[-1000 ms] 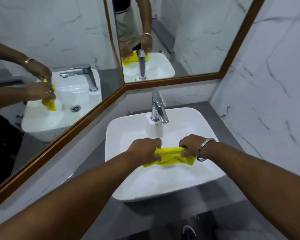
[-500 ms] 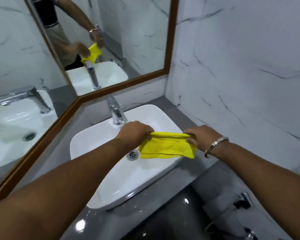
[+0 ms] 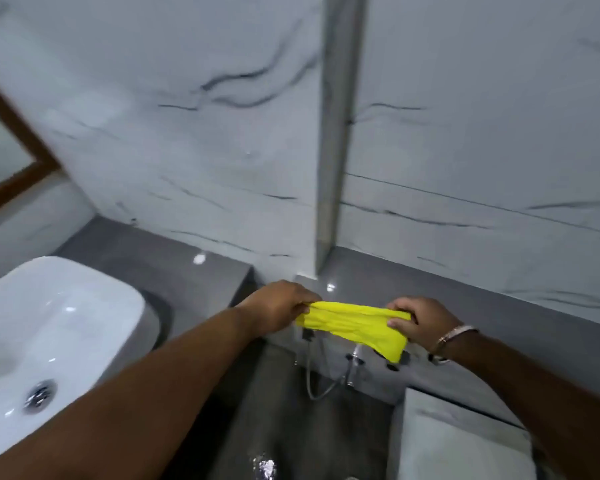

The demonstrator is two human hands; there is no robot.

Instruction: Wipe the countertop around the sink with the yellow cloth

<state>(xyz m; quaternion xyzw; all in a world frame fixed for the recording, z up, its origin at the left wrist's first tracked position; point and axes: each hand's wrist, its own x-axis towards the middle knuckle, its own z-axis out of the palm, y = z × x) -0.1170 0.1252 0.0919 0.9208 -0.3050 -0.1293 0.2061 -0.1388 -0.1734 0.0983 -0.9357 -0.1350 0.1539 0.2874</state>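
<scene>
The yellow cloth [image 3: 355,325] is stretched in the air between both hands, right of the sink and past the counter's end. My left hand [image 3: 278,306] pinches its left end and my right hand [image 3: 420,322], with a metal bracelet on the wrist, pinches its right end. The white sink [image 3: 59,306] sits at the lower left with its drain visible. The grey countertop [image 3: 174,258] runs behind and to the right of the sink, up to the marble wall. The tap is out of view.
White marble walls [image 3: 187,133] meet at a metal corner strip [image 3: 333,150]. A lower grey ledge [image 3: 465,282] runs along the right wall. Below the cloth hang a hose and chrome fitting [image 3: 350,372] over a wet grey floor. A wooden mirror frame [image 3: 18,174] shows at left.
The view has swung right, and both hands have carried the stretched cloth from over the sink basin to the right, beyond the counter's end. The tap and mirrors have left the view.
</scene>
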